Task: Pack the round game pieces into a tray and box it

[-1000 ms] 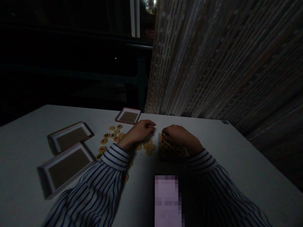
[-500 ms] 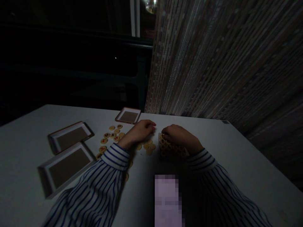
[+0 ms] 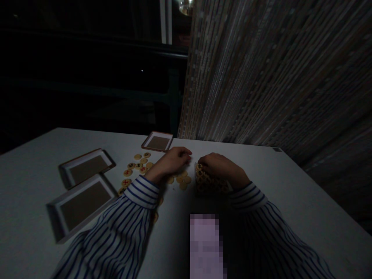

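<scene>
Over the far side of a small box (image 3: pixel 195 185) filled with rows of round wooden xiangqi pieces (image 3: pixel 204 177), my right hand (image 3: pixel 221 167) is bent down. Its fingertips are closed against a xiangqi piece (image 3: pixel 199 167) at the box's far left corner; the palm hides much of the box. To the left, my left hand (image 3: pixel 175 159) hovers low above the table, its thumb and fingers loosely apart with nothing visible between them. Several face-down pieces (image 3: pixel 183 186) lie just below it, and more loose pieces (image 3: pixel 128 173), some with red or black characters, spread left of my wrist.
Two shallow open trays (image 3: pixel 84 201) overlap at the left of the white table (image 3: pixel 290 201). Another shallow tray (image 3: pixel 157 142) sits at the far edge. A blurred-out rectangle (image 3: pixel 205 244) lies near me. A string curtain (image 3: pixel 232 77) hangs behind the table's right side.
My right fingertips have shifted slightly, and the piece at the box's far left corner shows more clearly. My left hand has stayed in place.
</scene>
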{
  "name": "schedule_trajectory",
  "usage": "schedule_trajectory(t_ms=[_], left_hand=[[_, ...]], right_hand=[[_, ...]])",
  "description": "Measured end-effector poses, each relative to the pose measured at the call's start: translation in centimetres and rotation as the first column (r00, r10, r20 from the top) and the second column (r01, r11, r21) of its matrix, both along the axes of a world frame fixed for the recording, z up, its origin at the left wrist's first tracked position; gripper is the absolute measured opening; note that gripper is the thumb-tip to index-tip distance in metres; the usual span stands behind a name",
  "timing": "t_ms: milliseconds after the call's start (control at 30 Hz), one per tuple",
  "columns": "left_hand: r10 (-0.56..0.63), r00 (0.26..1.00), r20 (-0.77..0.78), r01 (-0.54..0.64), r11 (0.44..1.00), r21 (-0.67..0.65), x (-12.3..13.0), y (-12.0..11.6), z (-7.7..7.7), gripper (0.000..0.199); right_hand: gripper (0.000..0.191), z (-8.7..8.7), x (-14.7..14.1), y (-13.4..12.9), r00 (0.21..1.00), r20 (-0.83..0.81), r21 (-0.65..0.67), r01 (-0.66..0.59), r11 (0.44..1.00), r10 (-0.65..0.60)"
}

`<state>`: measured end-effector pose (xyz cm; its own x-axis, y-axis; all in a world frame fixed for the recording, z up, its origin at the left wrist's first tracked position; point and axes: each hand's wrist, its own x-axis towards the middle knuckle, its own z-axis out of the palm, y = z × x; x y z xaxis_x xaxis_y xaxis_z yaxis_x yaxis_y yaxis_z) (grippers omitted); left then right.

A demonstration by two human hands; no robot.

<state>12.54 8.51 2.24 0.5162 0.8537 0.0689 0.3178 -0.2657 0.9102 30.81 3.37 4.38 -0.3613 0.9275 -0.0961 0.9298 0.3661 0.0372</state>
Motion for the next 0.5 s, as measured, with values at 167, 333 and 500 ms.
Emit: schedule_trajectory(t_ms=[167,333,500], left_hand=[[-0.007,1.0,-0.016,0.007,1.0,0.005,-0.01,0.12,-0.09,0.024],[0.001,1.0,-0.01,-0.001,1.0,0.007,-0.08,-0.03,0.08,0.024],[-0.003,1.0,-0.001,0.003,1.0,0.017,-0.09,-0.13,0.23,0.023]], right_hand=[[0.027,-0.23,-0.01,0.13,1.0,0.019,0.008,-0.003,1.0,0.003],[0.026,-0.27,0.01,0.18,0.999,0.042,0.022,-0.022,1.0,0.021],[0.026,-0.34,0.07,0.25,0.999,0.046,0.008,-0.028,1.0,0.027]])
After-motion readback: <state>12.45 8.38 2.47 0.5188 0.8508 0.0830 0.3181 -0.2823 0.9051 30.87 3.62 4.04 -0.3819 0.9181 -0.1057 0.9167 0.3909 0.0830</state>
